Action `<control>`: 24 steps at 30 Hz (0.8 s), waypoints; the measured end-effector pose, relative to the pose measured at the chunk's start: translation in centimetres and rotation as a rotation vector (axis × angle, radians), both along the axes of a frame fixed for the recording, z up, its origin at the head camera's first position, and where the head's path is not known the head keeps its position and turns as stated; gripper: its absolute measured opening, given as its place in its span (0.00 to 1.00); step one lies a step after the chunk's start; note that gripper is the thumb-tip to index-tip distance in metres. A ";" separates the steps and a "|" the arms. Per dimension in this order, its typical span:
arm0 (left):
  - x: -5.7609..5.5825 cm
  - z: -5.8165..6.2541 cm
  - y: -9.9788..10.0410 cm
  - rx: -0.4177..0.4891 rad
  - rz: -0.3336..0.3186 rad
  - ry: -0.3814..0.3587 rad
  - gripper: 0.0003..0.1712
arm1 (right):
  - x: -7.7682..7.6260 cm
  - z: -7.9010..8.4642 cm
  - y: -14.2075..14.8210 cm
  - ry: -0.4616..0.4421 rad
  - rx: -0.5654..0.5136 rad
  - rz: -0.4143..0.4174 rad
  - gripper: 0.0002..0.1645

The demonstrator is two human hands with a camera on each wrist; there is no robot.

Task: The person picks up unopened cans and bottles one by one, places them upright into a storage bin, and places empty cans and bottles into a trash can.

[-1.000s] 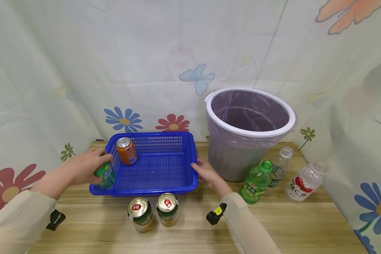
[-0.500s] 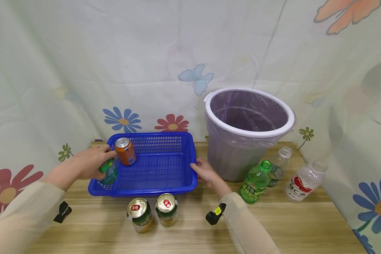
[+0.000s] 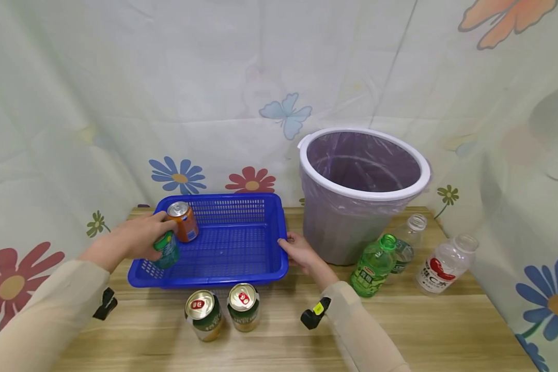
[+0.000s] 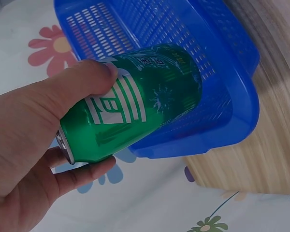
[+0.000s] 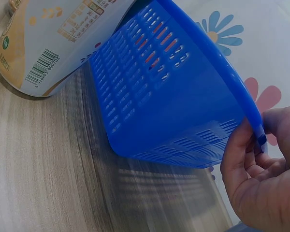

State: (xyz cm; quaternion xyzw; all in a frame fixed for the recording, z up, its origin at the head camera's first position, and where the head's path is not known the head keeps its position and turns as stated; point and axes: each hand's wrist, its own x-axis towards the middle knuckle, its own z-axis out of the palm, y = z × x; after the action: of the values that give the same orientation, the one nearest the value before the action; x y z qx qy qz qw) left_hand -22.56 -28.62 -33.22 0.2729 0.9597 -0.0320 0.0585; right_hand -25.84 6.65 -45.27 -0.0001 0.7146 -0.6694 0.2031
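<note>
Toward nine o'clock in the blue basket, a green can hangs over or rests on the floor; which of these cannot be told. Its long axis stands near upright with a slight lean, the upper end under the palm. From the left wrist, its silver-rimmed end points to eight o'clock and the far end to two. Bold white lettering and stripes cross its side, with smaller characters beyond, none surely legible.

The left hand curls thumb and fingers round the can's upper part. At three o'clock the right hand pinches the basket's rim.

An orange can stands upright at eleven o'clock inside the basket. Near six o'clock, on the table, stand two gold-topped cans with red tabs; the right wrist view shows a barcode on one.

Around three o'clock are a green bottle, a clear bottle and a red-and-white labelled bottle reading "维C水". A lined bin is toward two.
</note>
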 end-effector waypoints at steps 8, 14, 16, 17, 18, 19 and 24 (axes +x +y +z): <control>-0.6 -0.5 0.1 -0.005 0.046 -0.041 0.29 | 0.8 1.5 0.0 0.002 0.002 0.025 0.21; -1.1 -0.9 0.1 -0.004 0.068 -0.056 0.29 | -0.1 -0.4 0.0 0.003 -0.002 -0.005 0.20; -1.3 -1.1 0.1 -0.010 0.067 -0.052 0.29 | -0.2 -0.8 0.0 0.015 -0.004 -0.008 0.19; -1.4 -1.2 0.1 -0.015 0.065 -0.049 0.29 | -0.3 -0.9 0.1 0.022 -0.003 -0.006 0.19; -1.6 -1.3 0.1 -0.021 0.060 -0.045 0.29 | -0.2 -0.9 0.1 0.036 -0.009 0.006 0.19; -1.6 -1.4 0.1 -0.026 0.054 -0.043 0.29 | -0.2 -0.9 0.2 0.042 -0.009 0.010 0.19; -1.9 -1.8 0.3 -0.043 0.044 -0.031 0.30 | -0.3 -0.7 0.1 0.032 0.002 0.002 0.18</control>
State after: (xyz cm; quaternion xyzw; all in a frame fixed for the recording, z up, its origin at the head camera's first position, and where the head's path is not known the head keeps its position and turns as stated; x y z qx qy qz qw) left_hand -24.47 -28.35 -34.98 0.2507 0.9636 -0.0472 0.0801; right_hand -26.10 6.74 -45.98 -0.0113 0.7186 -0.6683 0.1922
